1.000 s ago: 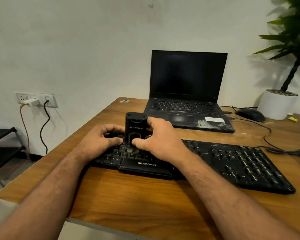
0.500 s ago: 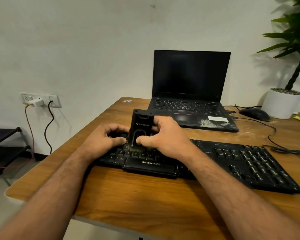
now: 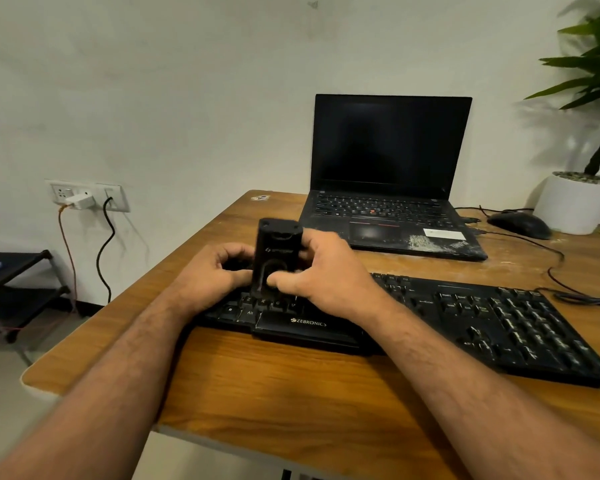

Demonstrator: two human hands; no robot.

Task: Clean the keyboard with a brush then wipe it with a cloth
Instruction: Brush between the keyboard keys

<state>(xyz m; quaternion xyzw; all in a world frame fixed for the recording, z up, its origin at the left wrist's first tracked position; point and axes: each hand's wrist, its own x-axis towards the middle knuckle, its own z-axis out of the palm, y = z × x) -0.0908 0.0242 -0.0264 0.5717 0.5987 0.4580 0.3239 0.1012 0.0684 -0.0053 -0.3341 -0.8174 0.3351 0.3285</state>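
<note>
Keyboard [image 3: 465,320] under both hands, black brush block [image 3: 277,259] upright between them.

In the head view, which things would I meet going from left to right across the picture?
Wall socket → left hand → brush → right hand → laptop → mouse → plant pot.

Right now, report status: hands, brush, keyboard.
Right hand grips black brush, upright on keyboard left keys. Left hand curled beside the brush, grip unclear. No cloth visible. Nothing blocking.
</note>
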